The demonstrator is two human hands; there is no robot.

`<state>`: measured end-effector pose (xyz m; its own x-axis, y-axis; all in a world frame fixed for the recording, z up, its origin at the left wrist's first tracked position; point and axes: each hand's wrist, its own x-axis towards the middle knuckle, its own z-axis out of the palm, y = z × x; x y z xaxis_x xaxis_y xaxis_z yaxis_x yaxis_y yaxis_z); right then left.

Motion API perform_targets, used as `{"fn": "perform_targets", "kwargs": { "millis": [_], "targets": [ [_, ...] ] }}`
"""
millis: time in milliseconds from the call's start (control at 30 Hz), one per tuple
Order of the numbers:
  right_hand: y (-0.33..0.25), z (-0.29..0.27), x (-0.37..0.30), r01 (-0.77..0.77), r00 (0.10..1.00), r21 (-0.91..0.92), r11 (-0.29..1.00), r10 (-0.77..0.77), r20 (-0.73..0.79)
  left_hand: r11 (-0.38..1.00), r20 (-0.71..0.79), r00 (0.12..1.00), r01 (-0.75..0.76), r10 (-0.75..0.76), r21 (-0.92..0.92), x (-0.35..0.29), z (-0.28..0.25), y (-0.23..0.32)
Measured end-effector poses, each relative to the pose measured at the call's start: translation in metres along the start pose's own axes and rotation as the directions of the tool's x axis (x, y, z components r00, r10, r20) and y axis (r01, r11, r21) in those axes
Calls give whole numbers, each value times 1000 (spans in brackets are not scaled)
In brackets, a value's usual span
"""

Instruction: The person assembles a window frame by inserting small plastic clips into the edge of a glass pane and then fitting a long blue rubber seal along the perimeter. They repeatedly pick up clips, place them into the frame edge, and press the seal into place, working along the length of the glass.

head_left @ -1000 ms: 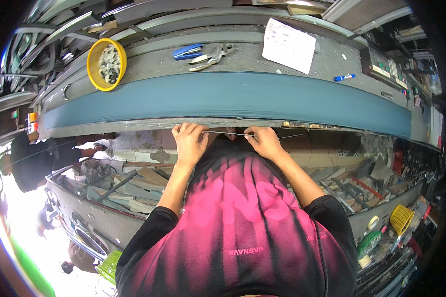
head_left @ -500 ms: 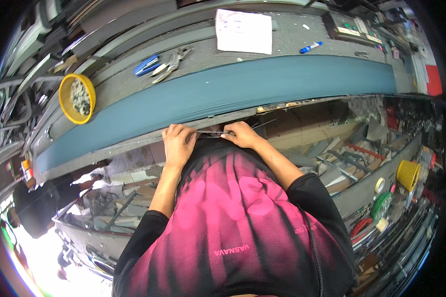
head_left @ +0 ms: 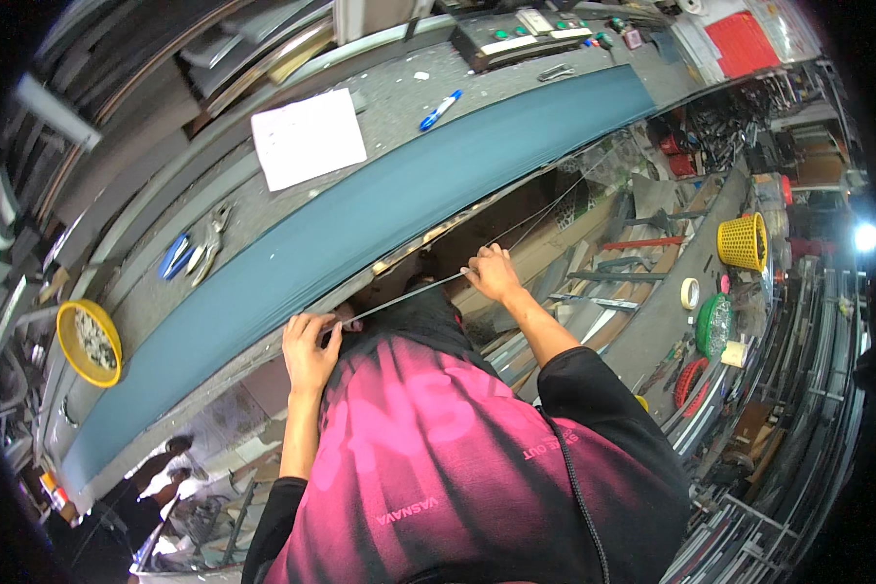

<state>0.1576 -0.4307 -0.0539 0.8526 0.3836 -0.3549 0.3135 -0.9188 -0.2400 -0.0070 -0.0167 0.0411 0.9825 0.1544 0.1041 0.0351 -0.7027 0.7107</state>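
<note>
A thin grey strip is stretched between my two hands, in front of my body at the bench's near edge. My left hand pinches one part of it, fingers closed. Farther right and a little higher, my right hand grips it too, and a thin tail runs on past that hand to the upper right. Whether the strip is a cord or a flat band, I cannot tell. Just beyond my hands, a long blue-grey sheet lies along the bench.
On the bench are pliers, a blue-handled tool, a white paper, a blue marker and a yellow bowl of small pieces. To the right, a trough of offcuts stands near a yellow basket.
My hands have moved apart, the right one going right, so a longer length of strip spans between them. My view has turned to the right.
</note>
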Motion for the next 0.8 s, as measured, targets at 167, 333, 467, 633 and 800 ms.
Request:
{"fn": "perform_targets", "kwargs": {
  "millis": [167,333,467,633,800],
  "targets": [
    [47,-11,11,-5,998,56,998,9,-62,1000,-68,998,8,-8,-12,20,31,35],
    [93,-50,31,-42,916,332,942,169,-364,899,-72,921,352,-382,-262,35,83,61],
    [133,-91,54,-57,847,454,889,284,-449,383,76,559,654,-826,-653,39,113,66],
    [149,-111,71,67,931,935,349,315,-184,28,179,394,467,-901,-884,58,137,74],
    [136,-116,86,-159,950,987,-26,267,161,-87,219,325,376,-920,-923,77,157,83]
  ]
}}
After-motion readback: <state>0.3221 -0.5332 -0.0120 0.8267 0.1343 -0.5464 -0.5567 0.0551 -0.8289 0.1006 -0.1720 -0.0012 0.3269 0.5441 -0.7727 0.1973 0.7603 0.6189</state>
